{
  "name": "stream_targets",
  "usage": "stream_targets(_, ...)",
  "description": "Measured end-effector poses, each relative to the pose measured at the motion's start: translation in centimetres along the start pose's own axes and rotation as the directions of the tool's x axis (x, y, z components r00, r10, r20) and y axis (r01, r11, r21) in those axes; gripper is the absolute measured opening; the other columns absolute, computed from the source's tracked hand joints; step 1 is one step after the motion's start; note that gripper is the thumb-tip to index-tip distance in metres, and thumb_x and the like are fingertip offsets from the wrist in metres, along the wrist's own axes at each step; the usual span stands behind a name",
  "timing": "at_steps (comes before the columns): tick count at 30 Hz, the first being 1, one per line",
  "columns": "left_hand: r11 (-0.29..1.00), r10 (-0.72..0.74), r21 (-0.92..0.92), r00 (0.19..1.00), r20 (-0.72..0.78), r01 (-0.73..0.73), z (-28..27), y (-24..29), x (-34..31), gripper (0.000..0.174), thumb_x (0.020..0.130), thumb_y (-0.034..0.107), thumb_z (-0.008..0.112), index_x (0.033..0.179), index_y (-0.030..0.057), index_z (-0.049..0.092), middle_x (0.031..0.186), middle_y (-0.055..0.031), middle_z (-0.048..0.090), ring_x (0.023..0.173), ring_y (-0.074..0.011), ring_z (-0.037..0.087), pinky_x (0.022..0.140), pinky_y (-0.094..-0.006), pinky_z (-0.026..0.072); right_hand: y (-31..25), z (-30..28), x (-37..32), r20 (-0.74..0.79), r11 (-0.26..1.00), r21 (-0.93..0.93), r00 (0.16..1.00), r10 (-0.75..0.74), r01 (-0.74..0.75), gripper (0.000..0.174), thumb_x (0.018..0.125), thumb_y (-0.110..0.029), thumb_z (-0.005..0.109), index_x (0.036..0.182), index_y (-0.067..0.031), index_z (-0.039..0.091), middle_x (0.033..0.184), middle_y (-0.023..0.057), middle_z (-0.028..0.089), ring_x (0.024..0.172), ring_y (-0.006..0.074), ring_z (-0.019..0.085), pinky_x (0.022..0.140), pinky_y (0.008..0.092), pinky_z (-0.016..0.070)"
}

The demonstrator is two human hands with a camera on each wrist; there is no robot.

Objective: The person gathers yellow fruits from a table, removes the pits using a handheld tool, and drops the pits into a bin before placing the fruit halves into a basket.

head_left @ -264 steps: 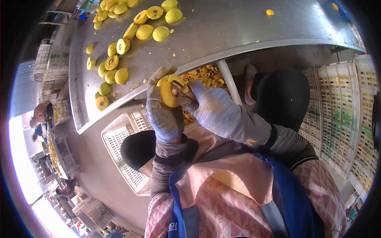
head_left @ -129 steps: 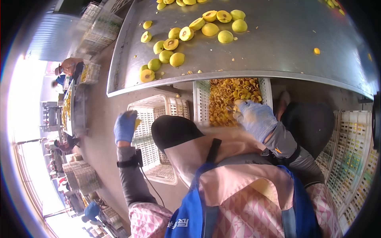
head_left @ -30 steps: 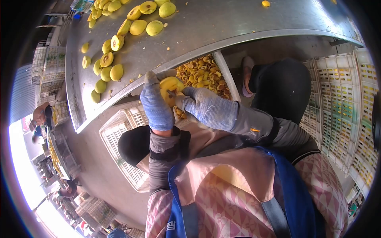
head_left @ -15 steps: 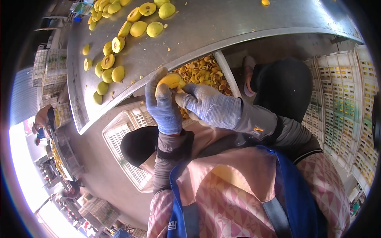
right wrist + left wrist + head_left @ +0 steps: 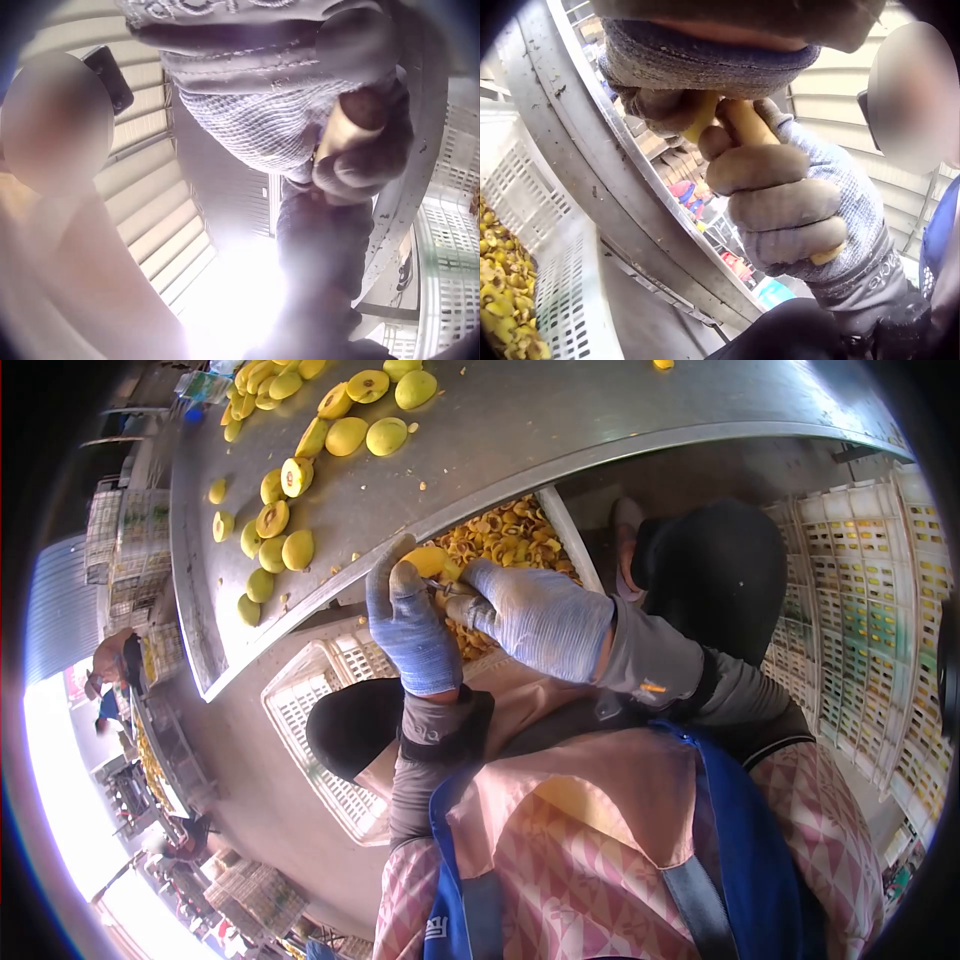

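In the head view my gloved left hand (image 5: pixel 415 635) holds a yellow peach half (image 5: pixel 424 561) near the table's front edge. My gloved right hand (image 5: pixel 550 622) comes against it from the right, its fingertips right at the fruit. The left wrist view shows the right fingers curled round the wooden handle of a pitting tool (image 5: pixel 751 126); the handle (image 5: pixel 351 131) also shows in the right wrist view. Its metal end is mostly hidden between the hands and the fruit. Below the hands, a white crate (image 5: pixel 570 540) holds many scooped-out peach scraps (image 5: pixel 510 535).
Several peaches and halves (image 5: pixel 297 550) lie on the left of the metal table (image 5: pixel 560 420). A white crate (image 5: pixel 318 695) stands on the floor by the left knee. Tall crates (image 5: pixel 850 590) stand at the right. Other people (image 5: pixel 118 658) are at the far left.
Earlier the hands were apart, left over the left crate, right over the scraps; a near cut half has since left the table. Lately the held peach half has turned, its cut face now hidden.
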State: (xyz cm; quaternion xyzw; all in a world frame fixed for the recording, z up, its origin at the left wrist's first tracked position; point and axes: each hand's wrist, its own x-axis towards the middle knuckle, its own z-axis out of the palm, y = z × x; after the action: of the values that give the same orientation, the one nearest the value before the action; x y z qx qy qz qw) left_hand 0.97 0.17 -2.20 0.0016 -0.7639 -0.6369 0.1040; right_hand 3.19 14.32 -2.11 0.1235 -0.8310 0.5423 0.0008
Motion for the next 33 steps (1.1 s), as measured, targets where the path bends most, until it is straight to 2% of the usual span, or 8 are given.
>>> stream_targets(3,0.998,-0.057,-0.032,0.998,-0.025,0.056,0.0,-0.3,0.2,0.059,0.1,0.053,0.049,0.12,-0.0017,0.061,0.104,-0.0094,0.064,0.093,-0.0169,0.06,0.086,-0.031,0.0496,-0.8,0.0,-0.8,-0.023,0.97,-0.231,0.996,-0.082,0.075,0.033,0.096,-0.032,0.06,0.106,-0.0009,0.058,0.074,0.0188,0.066,0.069,0.034,0.068,0.057,0.0421,0.0526)
stream_targets(6,0.999,-0.033,0.004,0.999,0.008,0.033,-0.3,0.0,0.2,0.062,0.1,0.055,0.049,0.12,-0.0027,0.061,0.103,-0.0096,0.064,0.092,-0.0167,0.06,0.085,-0.0309,0.0499,0.1,0.0,-0.7,-0.027,0.959,-0.213,0.98,-0.196,0.185,0.035,0.095,-0.033,0.062,0.106,0.0,0.058,0.071,0.0172,0.065,0.066,0.0331,0.068,0.057,0.0414,0.0528)
stream_targets(16,0.984,-0.114,-0.129,0.992,0.051,0.119,-0.6,-0.2,0.1,0.064,0.1,0.055,0.047,0.118,-0.0039,0.062,0.103,-0.0116,0.065,0.094,-0.0183,0.062,0.087,-0.0327,0.0504,-0.1,-0.1,-0.7,0.019,0.968,-0.203,0.989,-0.146,0.147,0.039,0.095,-0.036,0.062,0.11,-0.0003,0.058,0.068,0.0171,0.064,0.064,0.0343,0.067,0.057,0.0419,0.0525)
stream_targets(25,0.999,-0.019,-0.039,0.994,0.111,0.023,-1.7,-0.6,-0.3,0.062,0.096,0.059,0.053,0.114,0.0005,0.066,0.099,-0.0064,0.068,0.088,-0.0145,0.061,0.077,-0.0282,0.0489,-0.9,-2.0,-0.3,0.216,0.977,0.178,0.974,0.074,-0.114,0.038,0.098,-0.032,0.06,0.117,0.0012,0.062,0.095,0.0227,0.069,0.089,0.0371,0.068,0.075,0.041,0.0522)
stream_targets(27,0.999,-0.023,-0.042,0.991,0.131,0.029,-1.6,-0.8,-0.2,0.064,0.096,0.06,0.052,0.114,0.0007,0.066,0.099,-0.0068,0.068,0.087,-0.0151,0.062,0.078,-0.0281,0.0492,-0.7,-2.1,-0.2,0.296,0.911,0.375,0.953,0.057,-0.171,0.04,0.099,-0.035,0.059,0.116,0.0005,0.062,0.093,0.0191,0.069,0.088,0.0281,0.067,0.079,0.0366,0.05)
stream_targets(29,0.841,-0.275,-0.427,0.942,0.191,0.332,-1.7,-0.5,-0.2,0.066,0.096,0.062,0.05,0.114,0.0008,0.065,0.097,-0.0082,0.068,0.083,-0.0169,0.064,0.072,-0.0273,0.0518,-1.6,-3.1,-0.4,0.34,0.869,0.438,0.937,0.078,-0.231,0.04,0.099,-0.037,0.059,0.114,0.0001,0.063,0.092,0.017,0.069,0.086,0.0245,0.065,0.078,0.0359,0.0494)
stream_targets(30,0.841,-0.271,-0.431,0.944,0.186,0.326,-1.8,-0.6,-0.3,0.066,0.096,0.062,0.05,0.114,0.0008,0.065,0.097,-0.0082,0.068,0.083,-0.0169,0.064,0.072,-0.0273,0.0518,-2.1,-3.5,-0.5,0.388,0.818,0.494,0.917,0.094,-0.293,0.041,0.099,-0.038,0.059,0.113,-0.0002,0.064,0.09,0.015,0.068,0.084,0.0208,0.063,0.078,0.0351,0.0488)
stream_targets(33,0.843,-0.272,-0.434,0.948,0.165,0.318,-2.4,-0.2,-0.2,0.062,0.094,0.06,0.054,0.113,0.0015,0.061,0.094,-0.0095,0.067,0.085,-0.0199,0.065,0.073,-0.0319,0.0554,-1.0,-3.6,-0.2,0.375,0.934,0.26,0.917,0.138,-0.247,0.046,0.099,-0.043,0.057,0.115,-0.0005,0.065,0.088,0.0201,0.068,0.08,0.0276,0.066,0.076,0.0355,0.0487)
